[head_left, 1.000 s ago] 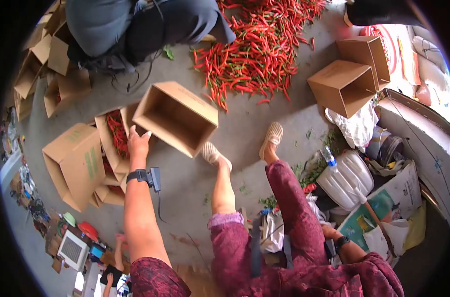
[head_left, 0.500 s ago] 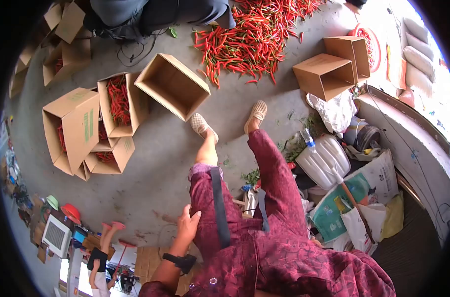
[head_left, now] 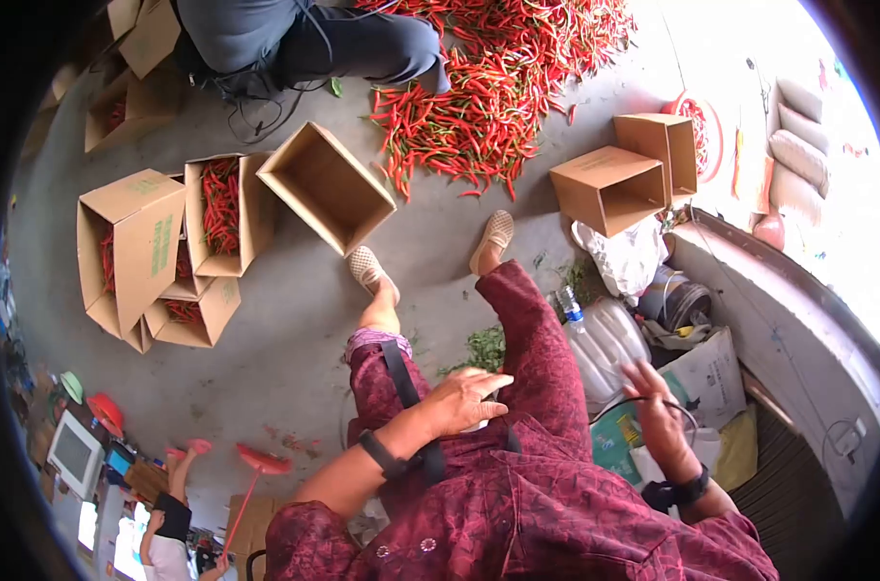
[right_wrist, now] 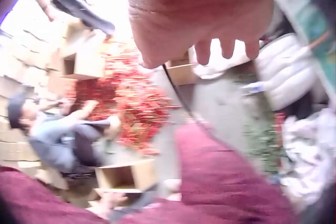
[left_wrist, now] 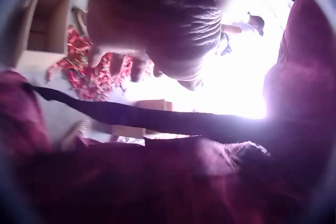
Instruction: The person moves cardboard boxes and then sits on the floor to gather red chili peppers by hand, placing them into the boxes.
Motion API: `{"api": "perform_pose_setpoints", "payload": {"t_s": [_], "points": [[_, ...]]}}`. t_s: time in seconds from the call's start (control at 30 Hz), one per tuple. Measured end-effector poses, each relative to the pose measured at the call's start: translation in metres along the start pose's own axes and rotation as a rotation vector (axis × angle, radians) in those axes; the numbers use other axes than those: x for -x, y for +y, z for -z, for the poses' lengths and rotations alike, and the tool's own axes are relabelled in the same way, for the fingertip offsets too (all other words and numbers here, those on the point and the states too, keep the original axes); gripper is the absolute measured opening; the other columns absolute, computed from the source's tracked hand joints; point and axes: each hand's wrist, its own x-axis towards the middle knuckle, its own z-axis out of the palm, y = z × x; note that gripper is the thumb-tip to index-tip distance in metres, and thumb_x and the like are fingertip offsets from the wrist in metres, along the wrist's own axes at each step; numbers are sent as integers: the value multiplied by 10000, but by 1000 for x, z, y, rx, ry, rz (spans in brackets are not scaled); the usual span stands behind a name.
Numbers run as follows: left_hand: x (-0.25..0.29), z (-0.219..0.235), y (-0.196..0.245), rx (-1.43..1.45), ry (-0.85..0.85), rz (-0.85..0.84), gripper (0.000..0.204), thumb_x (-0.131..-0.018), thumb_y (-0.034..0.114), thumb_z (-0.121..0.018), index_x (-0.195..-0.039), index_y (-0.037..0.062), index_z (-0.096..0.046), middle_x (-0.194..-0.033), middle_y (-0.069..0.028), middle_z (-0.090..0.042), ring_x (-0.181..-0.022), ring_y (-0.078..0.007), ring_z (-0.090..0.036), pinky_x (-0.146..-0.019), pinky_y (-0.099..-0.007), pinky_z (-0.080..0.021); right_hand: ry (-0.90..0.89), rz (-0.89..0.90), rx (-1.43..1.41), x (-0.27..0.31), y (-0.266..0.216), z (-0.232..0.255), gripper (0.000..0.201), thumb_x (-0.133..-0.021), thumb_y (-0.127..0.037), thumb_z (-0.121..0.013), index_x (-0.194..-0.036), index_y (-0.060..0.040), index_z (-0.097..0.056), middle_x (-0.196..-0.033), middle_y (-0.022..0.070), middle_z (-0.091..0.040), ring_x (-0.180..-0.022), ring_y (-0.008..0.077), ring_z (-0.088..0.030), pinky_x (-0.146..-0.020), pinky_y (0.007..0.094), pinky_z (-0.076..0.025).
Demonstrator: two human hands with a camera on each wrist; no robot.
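In the head view the left hand (head_left: pixel 464 402) is over the lap, its fingers extended toward the right. The left wrist view shows that hand (left_wrist: pixel 152 29) with fingers apart and nothing gripped between them. At the right side the right hand (head_left: pixel 661 421) is raised, fingers straight and spread. A thin black cord (head_left: pixel 694 426) loops across this hand; in the right wrist view the cord (right_wrist: pixel 181 98) runs down from beside the thumb. Nearest the feet stands an empty cardboard box (head_left: pixel 329 189), its open side facing the person.
A heap of red chillies (head_left: pixel 479 107) covers the floor ahead, a seated person (head_left: pixel 266 39) beside it. Boxes holding chillies (head_left: pixel 222 213) stand left. Two empty boxes (head_left: pixel 614 184) are at right, above a white bag (head_left: pixel 624 257) and plastic jug (head_left: pixel 605 344).
The left hand has left the empty box, drawn back to the lap, then moved right across it. The right hand has risen into view with the cord across it. The head view has shifted.
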Motion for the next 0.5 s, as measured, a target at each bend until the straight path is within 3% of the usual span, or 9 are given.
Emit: {"api": "perform_pose_setpoints", "payload": {"t_s": [0.03,0.07,0.17,0.23,0.3,0.33,0.37,0.43,0.5], "points": [[-9,0,15,109,-101,173,707,-841,551,-509,-1310,30,-413,-1165,-210,-559,-1140,-348,-489,-965,-384,-384,-257,-4,49,-14,-22,4,380,-969,-266,-376,-1178,-18,-574,-1135,121,-588,-1090,196,-523,-902,317,-412],[-16,-8,14,153,-73,178,686,-840,522,-526,-1307,32,-419,-1186,-211,-550,-1151,-347,-485,-971,-381,-382,-515,-7,87,-24,-36,8,378,-965,-284,-405,-1149,-13,-592,-1038,111,-632,-1010,192,-568,-864,305,-432],[-30,-46,-1,131,-4,167,606,-828,393,-594,-1293,37,-438,-1256,-213,-517,-1171,-328,-497,-972,-371,-399,-655,-727,190,-16,-30,51,418,-939,-386,-477,-1080,-22,-627,-812,42,-627,-723,114,-575,-680,267,-467],[-41,-38,22,261,-9,309,589,-836,355,-596,-1303,40,-424,-1245,-210,-525,-1142,-318,-521,-953,-378,-416,-846,-911,427,13,49,141,416,-938,-380,-480,-1113,-21,-597,-837,50,-619,-744,125,-588,-691,288,-477],[-47,-37,31,510,128,415,553,-850,282,-594,-1308,34,-408,-1225,-201,-540,-1108,-294,-547,-916,-391,-445,-842,-1015,588,34,82,192,419,-937,-385,-478,-1119,-26,-594,-862,55,-619,-766,130,-585,-705,292,-475],[-36,-28,43,452,327,386,495,-833,274,-597,-1238,21,-467,-1092,-216,-600,-1033,-331,-575,-882,-376,-446,-814,-1049,620,42,89,206,421,-936,-388,-477,-1122,-28,-592,-874,57,-619,-777,132,-583,-712,295,-474],[-16,-24,53,115,470,292,484,-838,265,-592,-1218,-8,-468,-1087,-224,-593,-1025,-353,-569,-876,-390,-446,-798,-1071,631,43,88,215,423,-936,-390,-475,-1124,-30,-590,-886,59,-618,-789,135,-582,-719,297,-473],[35,-21,71,10,405,438,472,-824,305,-615,-1161,-7,-509,-1095,-232,-583,-1021,-374,-562,-865,-414,-447,-756,-1097,630,44,76,223,426,-935,-395,-473,-1130,-34,-587,-910,64,-618,-811,139,-578,-733,302,-471],[70,-9,94,-46,399,701,365,-789,282,-651,-1016,2,-595,-911,-201,-641,-891,-335,-622,-769,-408,-480,-755,-1092,600,28,52,219,429,-934,-401,-471,-1135,-38,-583,-935,68,-618,-833,144,-575,-747,307,-469]]}}
